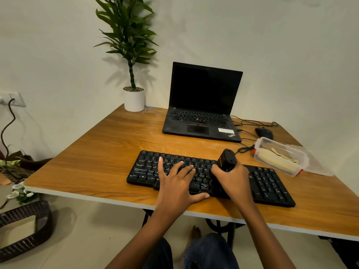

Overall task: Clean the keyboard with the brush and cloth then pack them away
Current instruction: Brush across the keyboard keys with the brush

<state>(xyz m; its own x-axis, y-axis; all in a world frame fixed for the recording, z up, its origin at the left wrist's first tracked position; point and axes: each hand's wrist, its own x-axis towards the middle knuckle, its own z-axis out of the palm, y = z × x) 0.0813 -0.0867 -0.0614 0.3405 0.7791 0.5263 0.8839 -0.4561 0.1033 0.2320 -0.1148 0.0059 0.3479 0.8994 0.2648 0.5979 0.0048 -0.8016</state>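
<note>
In the head view the black keyboard (269,184) lies on the wooden tabletop (97,152), near its front edge and a little slanted. The left hand (175,183) rests flat on the left half of the keys, its fingers (186,167) straight and spread apart. The right hand (233,179) is over the middle of the keyboard, its fingers curled tight round the black brush (226,159). The handle stands up above the fist and the lower end is down at the keys. The beige cloth (275,158) lies inside a clear plastic box (287,147) just beside the right end of the keyboard, and the box's lid (318,167) lies next to it. Behind are an open laptop (204,101) with a dark screen, a mouse (264,133) and a potted plant (134,100).
</note>
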